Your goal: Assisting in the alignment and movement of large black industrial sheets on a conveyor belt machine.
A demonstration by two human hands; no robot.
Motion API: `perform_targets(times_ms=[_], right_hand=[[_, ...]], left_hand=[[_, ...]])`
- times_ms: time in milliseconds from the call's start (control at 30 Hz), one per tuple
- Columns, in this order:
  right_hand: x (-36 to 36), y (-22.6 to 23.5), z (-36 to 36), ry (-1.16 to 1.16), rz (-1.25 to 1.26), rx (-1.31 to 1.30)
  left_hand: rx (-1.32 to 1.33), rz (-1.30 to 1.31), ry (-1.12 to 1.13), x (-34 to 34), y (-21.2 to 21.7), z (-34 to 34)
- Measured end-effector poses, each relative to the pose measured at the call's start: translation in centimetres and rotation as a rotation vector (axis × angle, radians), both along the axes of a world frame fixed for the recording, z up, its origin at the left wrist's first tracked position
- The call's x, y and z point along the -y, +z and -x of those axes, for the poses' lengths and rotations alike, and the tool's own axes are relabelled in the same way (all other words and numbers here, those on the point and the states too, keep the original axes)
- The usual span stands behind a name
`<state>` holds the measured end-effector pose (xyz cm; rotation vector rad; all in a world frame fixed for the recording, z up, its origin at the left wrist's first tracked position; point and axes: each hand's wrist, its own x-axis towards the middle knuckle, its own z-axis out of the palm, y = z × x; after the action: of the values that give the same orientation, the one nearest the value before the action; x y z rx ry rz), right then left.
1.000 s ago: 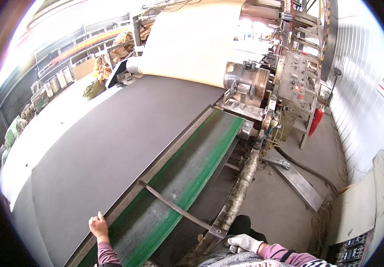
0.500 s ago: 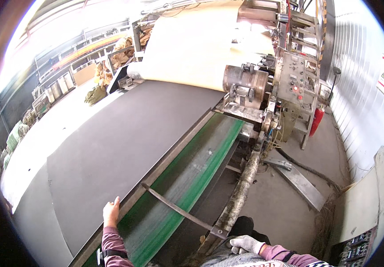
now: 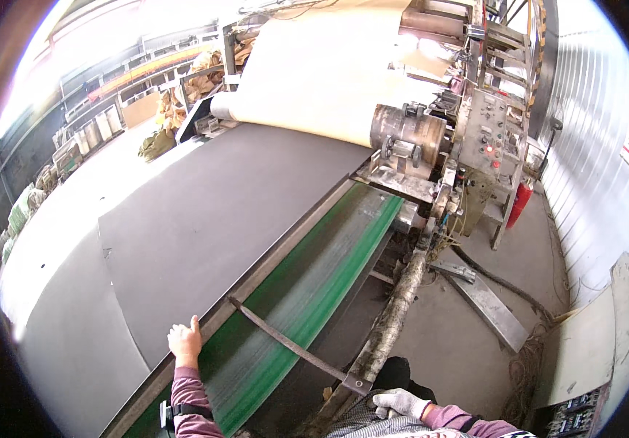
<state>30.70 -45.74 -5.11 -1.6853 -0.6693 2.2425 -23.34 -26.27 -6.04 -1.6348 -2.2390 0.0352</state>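
- Head view: the left hand (image 3: 185,342) is bare, its fingers half bent and the thumb raised; I cannot tell whether it grips the edge of the sheet or only rests there.
- The right hand (image 3: 400,401) wears a glove and is loosely folded near the body; whether something is inside it, I cannot tell.
- The sheet (image 3: 227,212), dark grey, extends far ahead of the left hand, and its edge follows the rail (image 3: 217,321) at this hand.
- Between the two hands are the green belt (image 3: 314,263) and the rod (image 3: 285,339).
- In my judgement, uneven pressure from the left hand could turn the sheet askew, so its edge could fold at the rail; fingers following it too long could come near the drum (image 3: 406,135), far ahead of both hands.
- Compared with half a second ago, the seam (image 3: 119,299), left of the left hand, lies farther ahead and closer to it; the right hand keeps almost the same place.
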Motion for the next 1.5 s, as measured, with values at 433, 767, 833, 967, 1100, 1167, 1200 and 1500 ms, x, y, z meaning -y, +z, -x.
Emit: perform_targets(times_ms=[433, 767, 833, 967, 1100, 1167, 1200, 1500], right_hand=[[0.1, -0.2, 0.5, -0.030, -0.068, 0.042], [-0.2, -0.3, 0.3, 0.000, -0.089, 0.073], [-0.3, -0.3, 0.4, 0.024, -0.105, 0.093], [-0.1, -0.4, 0.4, 0.012, -0.119, 0.066], [0.1, -0.4, 0.3, -0.053, -0.095, 0.013], [0.0, -0.3, 0.1, 0.037, -0.131, 0.053], [0.0, -0.3, 0.1, 0.022, -0.127, 0.055], [0.1, -0.3, -0.3, 0.046, -0.083, 0.014]], left_hand=[[0.375, -0.467, -0.146, -2.3, 4.5, -3.7], [0.393, -0.080, 0.905, 14.0, 7.7, 11.8], [0.470, -0.070, 0.820, 13.7, 7.1, 12.5], [0.426, -0.013, 0.630, 10.6, 6.6, 12.1], [0.494, 0.056, 0.436, 6.8, 6.8, 9.3], [0.665, 0.050, 0.312, 5.3, 6.5, 7.8], [0.789, 0.002, 0.252, 4.9, 6.3, 7.2], [0.080, -0.177, 0.708, 15.9, 4.3, 14.9]])
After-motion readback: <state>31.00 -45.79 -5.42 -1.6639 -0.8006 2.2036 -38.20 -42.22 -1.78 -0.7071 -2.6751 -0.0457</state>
